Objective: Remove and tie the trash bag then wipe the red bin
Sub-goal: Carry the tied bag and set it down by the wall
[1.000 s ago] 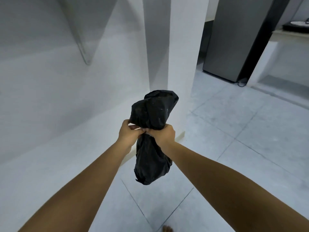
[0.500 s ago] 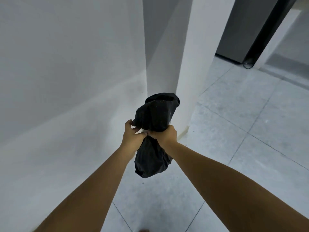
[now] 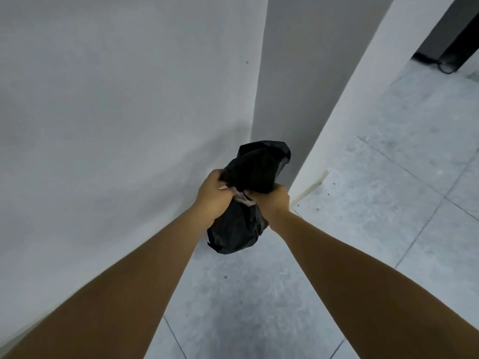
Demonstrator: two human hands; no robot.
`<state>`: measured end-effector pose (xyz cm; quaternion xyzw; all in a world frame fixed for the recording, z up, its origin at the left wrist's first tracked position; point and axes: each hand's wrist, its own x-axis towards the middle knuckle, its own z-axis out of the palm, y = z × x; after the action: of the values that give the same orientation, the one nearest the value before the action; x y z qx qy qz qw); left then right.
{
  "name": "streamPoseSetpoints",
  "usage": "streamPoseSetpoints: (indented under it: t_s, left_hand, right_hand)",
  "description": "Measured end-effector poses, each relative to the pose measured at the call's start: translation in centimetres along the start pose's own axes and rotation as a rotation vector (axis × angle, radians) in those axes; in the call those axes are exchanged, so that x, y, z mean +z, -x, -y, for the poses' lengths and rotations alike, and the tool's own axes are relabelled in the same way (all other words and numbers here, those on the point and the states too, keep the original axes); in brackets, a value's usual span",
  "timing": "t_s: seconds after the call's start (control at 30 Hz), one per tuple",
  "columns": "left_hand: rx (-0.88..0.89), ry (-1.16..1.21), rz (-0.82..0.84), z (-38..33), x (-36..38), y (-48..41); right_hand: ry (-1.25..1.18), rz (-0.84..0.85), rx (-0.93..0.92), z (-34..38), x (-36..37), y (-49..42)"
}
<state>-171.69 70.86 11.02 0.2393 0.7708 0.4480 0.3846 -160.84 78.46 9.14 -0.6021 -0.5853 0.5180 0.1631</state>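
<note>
A black trash bag hangs in front of me above the tiled floor, its loose top bunched upward. My left hand grips the bag's neck from the left. My right hand grips the same neck from the right, knuckles close to the left hand. A bit of pale material shows between the two hands at the gathered neck. The filled lower part of the bag dangles below my wrists. The red bin is not in view.
A white wall runs close along my left. A white pillar stands just behind the bag. Grey floor tiles spread to the right, and a dark appliance base with a cable sits at the far top right.
The view has tilted down and moved closer to the wall and pillar. Both hands stay on the bag's neck, and the loose top has shifted slightly right.
</note>
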Motion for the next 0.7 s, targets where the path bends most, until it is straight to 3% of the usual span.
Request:
streamPoseSetpoints:
  t_s: [0.2,0.7]
  left_hand:
    - [-0.07,-0.037,0.052,-0.7,0.5,-1.1]
    - [-0.107,-0.174,0.099,-1.7,2.1,2.0]
  right_hand:
    - [0.03,-0.063,0.003,0.9,-0.2,-1.5]
    - [0.102,-0.03,0.077,1.1,-3.4,0.3]
